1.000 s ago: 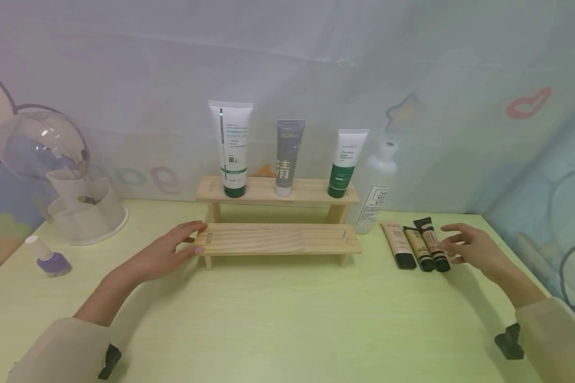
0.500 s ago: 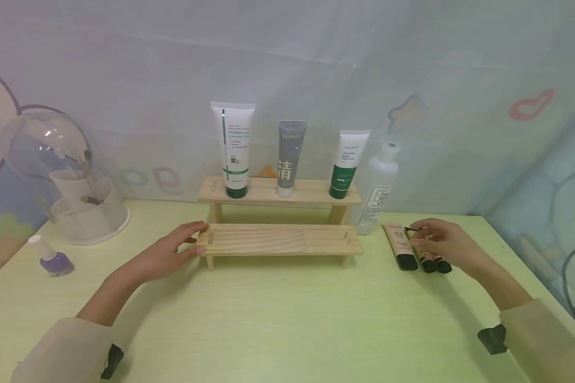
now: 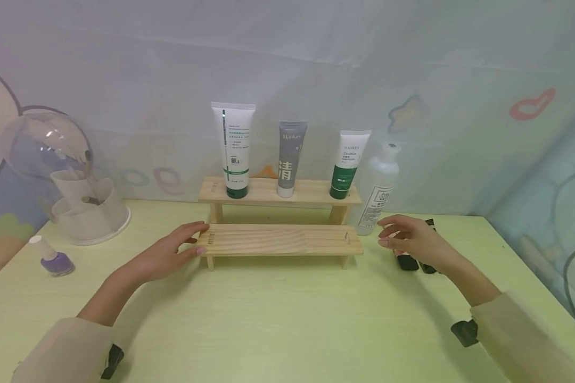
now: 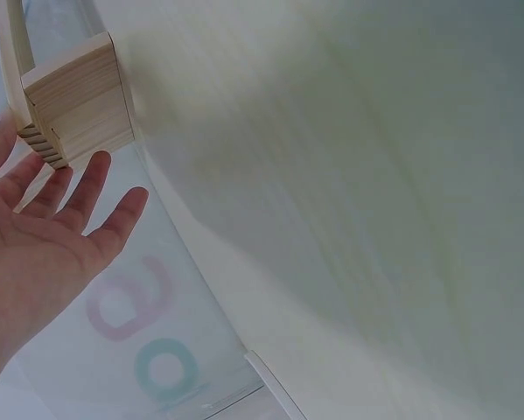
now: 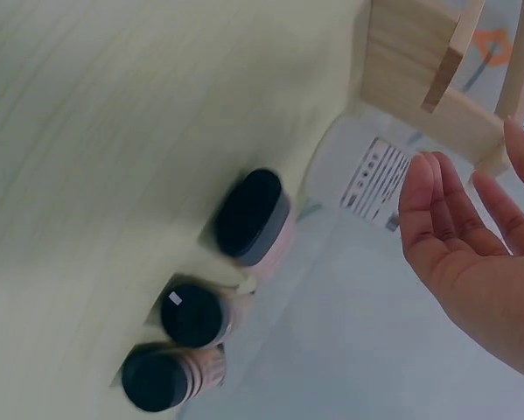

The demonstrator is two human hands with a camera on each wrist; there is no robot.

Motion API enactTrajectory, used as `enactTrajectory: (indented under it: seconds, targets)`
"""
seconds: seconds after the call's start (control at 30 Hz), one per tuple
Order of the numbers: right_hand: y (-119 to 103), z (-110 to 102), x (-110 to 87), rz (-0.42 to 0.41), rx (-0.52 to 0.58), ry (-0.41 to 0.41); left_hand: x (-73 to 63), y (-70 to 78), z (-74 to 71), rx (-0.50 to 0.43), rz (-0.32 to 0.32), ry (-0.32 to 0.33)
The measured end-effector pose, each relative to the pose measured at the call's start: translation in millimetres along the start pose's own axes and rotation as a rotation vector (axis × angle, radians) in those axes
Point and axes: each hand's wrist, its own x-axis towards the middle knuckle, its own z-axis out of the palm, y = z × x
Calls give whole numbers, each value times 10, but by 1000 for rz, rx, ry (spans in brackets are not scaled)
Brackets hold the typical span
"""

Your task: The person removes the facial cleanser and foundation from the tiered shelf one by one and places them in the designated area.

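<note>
A two-step wooden display stand [image 3: 282,239] stands on the table. My left hand [image 3: 165,255] holds the left end of its lower step, thumb at the front corner and index finger at the back corner. In the left wrist view, the left fingers reach the end of the wooden board [image 4: 78,96]. My right hand [image 3: 419,242] hangs with loosely bent fingers, holding nothing, between the white bottle [image 3: 376,191] and the cosmetic tubes. Their black caps [image 3: 406,262] show below the hand in the head view. Three capped tubes lie side by side in the right wrist view, the nearest a pinkish flat one [image 5: 270,241].
On the upper step stand a large white tube [image 3: 236,149], a grey tube [image 3: 291,159] and a white-green tube [image 3: 348,165]. Purple nail polish [image 3: 57,263] and a white brush holder [image 3: 88,213] under a clear dome are at left. A printed curtain [image 3: 287,69] hangs behind.
My right hand has moved left from beside the rightmost cosmetic tube, across the tubes, to near the white bottle. My left hand stays at the stand's end.
</note>
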Motion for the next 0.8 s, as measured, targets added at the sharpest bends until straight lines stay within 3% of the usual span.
enactTrajectory:
  seconds: [0.47,0.8]
  targets:
    - [-335,294,223,-103,67,-88,9,-8,2,3,-4,-3]
    - [-526,510,369,-173,72,-99,-1,-10,3,-12,-1,3]
